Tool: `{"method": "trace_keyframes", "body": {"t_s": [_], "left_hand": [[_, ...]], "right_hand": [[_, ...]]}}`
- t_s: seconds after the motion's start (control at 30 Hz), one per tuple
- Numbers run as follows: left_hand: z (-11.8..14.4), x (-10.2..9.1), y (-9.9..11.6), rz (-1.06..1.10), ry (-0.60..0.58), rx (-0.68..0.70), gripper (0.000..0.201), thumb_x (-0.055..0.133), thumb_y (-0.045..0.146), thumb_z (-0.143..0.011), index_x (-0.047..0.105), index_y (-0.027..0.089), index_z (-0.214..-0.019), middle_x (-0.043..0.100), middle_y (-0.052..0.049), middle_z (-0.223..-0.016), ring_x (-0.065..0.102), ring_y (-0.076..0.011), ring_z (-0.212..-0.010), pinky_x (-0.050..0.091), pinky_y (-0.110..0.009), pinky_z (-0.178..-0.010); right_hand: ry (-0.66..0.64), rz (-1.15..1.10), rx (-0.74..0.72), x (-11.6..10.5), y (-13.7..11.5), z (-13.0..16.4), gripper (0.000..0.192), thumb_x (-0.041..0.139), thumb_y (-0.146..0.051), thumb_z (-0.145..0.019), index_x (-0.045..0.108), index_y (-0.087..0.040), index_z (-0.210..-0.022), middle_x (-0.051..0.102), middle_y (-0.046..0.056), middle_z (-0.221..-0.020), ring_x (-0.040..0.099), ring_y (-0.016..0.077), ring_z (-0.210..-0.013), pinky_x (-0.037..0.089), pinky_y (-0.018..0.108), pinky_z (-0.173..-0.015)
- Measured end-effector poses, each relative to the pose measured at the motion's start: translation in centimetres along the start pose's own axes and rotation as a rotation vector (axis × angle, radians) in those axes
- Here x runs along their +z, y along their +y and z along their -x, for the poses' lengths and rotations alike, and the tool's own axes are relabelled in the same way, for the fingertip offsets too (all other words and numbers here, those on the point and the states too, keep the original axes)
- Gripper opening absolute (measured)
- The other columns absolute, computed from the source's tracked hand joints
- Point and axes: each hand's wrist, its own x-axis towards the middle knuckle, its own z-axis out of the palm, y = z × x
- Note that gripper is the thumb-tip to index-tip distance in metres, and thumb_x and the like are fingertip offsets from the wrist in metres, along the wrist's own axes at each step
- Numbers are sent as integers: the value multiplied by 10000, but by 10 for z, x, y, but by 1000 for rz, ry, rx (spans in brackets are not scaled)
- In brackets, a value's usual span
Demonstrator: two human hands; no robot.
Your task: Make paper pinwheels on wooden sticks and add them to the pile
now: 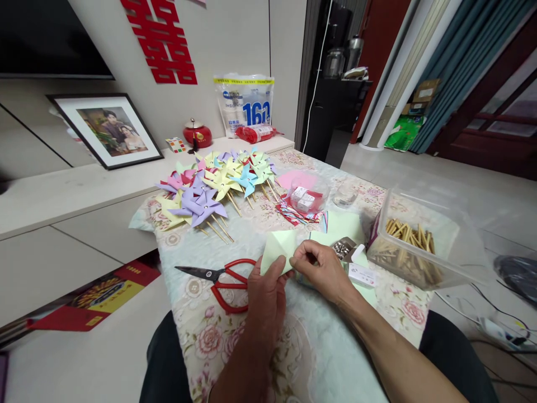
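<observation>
A pale green square of paper with crease lines [277, 244] is held up over the table. My left hand [271, 280] grips it from below, the thumb lying on its face. At its right corner my right hand [321, 266] pinches, fingertips closed; whether anything else sits between them is hidden. Red-handled scissors [226, 282] lie to the left, partly behind my left hand. Just beyond my right hand are a small box of metal pins [343, 248] and more pale green sheets [346, 225].
Several finished paper pinwheels on sticks [222, 182] lie at the back left. A clear plastic bin of short wooden sticks [413, 246] stands right. Coloured paper strips [300, 211] and a red tape-like roll [308, 197] lie mid-table. Behind is a white cabinet [84, 193].
</observation>
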Motion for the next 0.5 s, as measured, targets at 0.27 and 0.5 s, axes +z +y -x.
{"method": "trace_keyframes", "body": {"t_s": [0.27,0.5], "left_hand": [[1,1,-1,-30,4,21,290,749,244,-711,666,223,-988,729,-55,-1013,672,-233,-964,550,-323,-759],[2,7,-1,-36,98,27,362,799,220,-633,652,184,-962,728,-51,-933,676,-194,-835,550,-296,-720]], "right_hand": [[-3,-11,19,0,-1,0,166,588,-307,-756,610,-184,-646,606,-7,-599,468,128,-572,341,241,-539],[0,-16,30,1,-1,0,182,582,-319,-755,609,-180,-640,599,-11,-586,471,126,-560,350,243,-539]]}}
